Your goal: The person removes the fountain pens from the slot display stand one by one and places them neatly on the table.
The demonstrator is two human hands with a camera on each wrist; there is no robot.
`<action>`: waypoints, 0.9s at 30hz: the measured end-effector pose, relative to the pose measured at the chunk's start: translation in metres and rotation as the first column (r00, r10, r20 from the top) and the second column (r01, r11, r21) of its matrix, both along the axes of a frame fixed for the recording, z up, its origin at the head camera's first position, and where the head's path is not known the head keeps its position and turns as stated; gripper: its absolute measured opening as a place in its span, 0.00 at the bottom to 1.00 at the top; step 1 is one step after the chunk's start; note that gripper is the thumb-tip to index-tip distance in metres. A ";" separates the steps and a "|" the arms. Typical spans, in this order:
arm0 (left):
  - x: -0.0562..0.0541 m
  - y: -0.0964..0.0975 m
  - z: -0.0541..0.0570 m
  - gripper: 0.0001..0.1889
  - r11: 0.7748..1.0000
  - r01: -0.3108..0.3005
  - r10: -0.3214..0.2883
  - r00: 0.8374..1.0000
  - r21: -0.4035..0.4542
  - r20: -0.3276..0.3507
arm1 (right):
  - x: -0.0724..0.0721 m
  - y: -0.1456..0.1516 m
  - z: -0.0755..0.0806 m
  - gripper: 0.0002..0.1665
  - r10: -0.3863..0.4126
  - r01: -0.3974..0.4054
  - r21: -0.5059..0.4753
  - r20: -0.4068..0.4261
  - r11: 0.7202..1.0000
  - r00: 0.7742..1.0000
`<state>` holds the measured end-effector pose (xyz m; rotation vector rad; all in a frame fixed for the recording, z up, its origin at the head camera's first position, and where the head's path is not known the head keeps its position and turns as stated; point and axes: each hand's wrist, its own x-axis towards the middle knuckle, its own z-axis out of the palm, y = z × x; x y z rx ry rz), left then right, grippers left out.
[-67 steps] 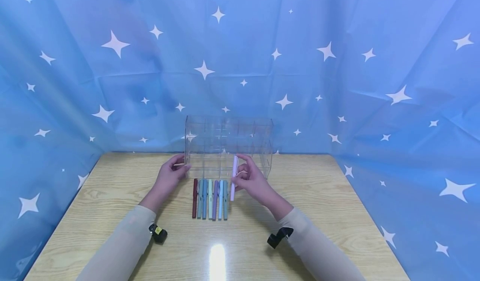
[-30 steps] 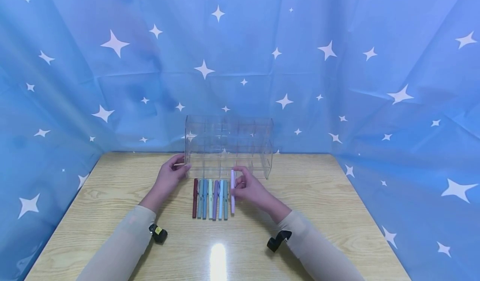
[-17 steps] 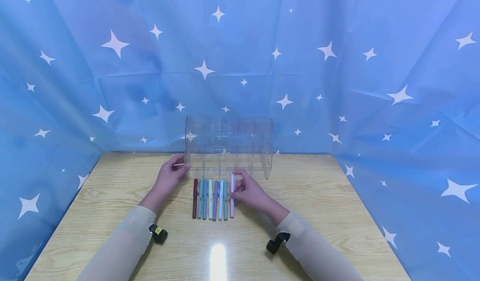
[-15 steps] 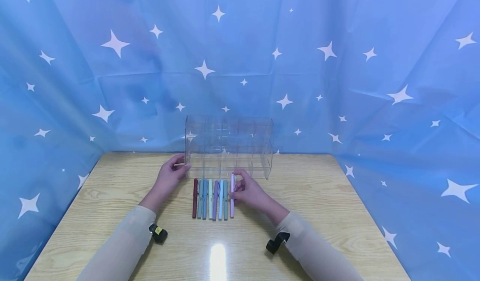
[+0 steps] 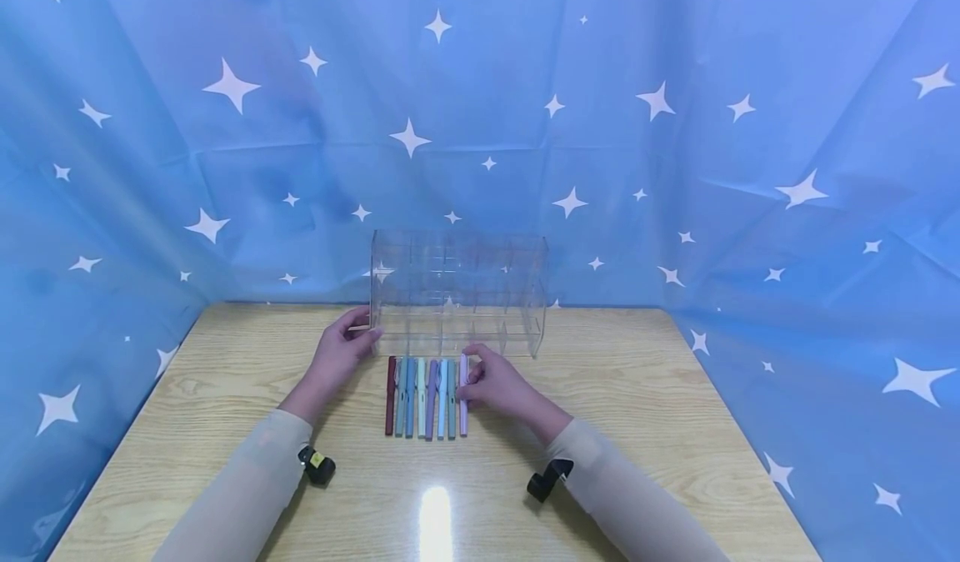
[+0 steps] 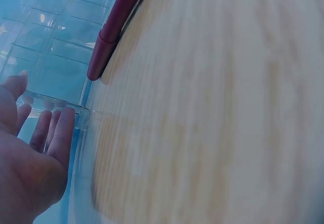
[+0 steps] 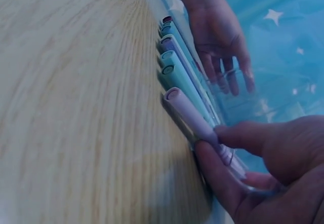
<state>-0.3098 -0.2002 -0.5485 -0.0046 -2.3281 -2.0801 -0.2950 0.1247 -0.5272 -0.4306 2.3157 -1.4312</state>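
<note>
A lilac pen (image 5: 463, 399) is pinched between the thumb and fingers of my right hand (image 5: 495, 383). It lies alongside the right end of a row of capped pens, with a narrow gap to the teal pen (image 5: 452, 399). The right wrist view shows the lilac pen (image 7: 190, 112) close over the wood. My left hand (image 5: 341, 353) grips the left side wall of a clear compartmented organizer (image 5: 457, 295), thumb in front and fingers behind. At the row's left end is a dark red pen (image 5: 390, 395), also in the left wrist view above the left hand (image 6: 35, 158).
Between the end pens lie several others, among them a purple pen (image 5: 431, 399) and a pale green pen (image 5: 421, 399). The wooden table (image 5: 637, 429) ends at a blue star-patterned curtain (image 5: 480, 87) behind the organizer. Black wrist cameras sit at both sleeves.
My right hand has brought the lilac pen down and toward me, from in front of the organizer to the row's right end. The left hand and organizer have stayed put.
</note>
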 end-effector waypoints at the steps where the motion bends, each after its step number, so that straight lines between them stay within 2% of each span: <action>1: 0.000 0.000 0.000 0.33 1.000 0.000 0.000 1.000 0.003 0.001 | 0.000 -0.001 0.001 0.52 -0.002 0.002 0.011 0.001 1.000 1.000; 11: 0.001 -0.001 0.002 0.32 1.000 -0.008 0.008 1.000 -0.013 0.001 | 0.002 -0.006 0.007 0.47 -0.002 0.002 0.050 0.005 0.999 1.000; 20: 0.001 -0.001 0.002 0.32 0.999 -0.010 0.010 1.000 -0.038 -0.011 | 0.002 -0.005 0.007 0.48 -0.009 0.009 0.064 -0.008 0.998 1.000; 27: 0.001 -0.002 0.001 0.32 0.999 -0.011 0.010 1.000 -0.034 -0.013 | 0.003 -0.003 0.006 0.48 -0.036 0.036 0.045 0.016 0.998 0.999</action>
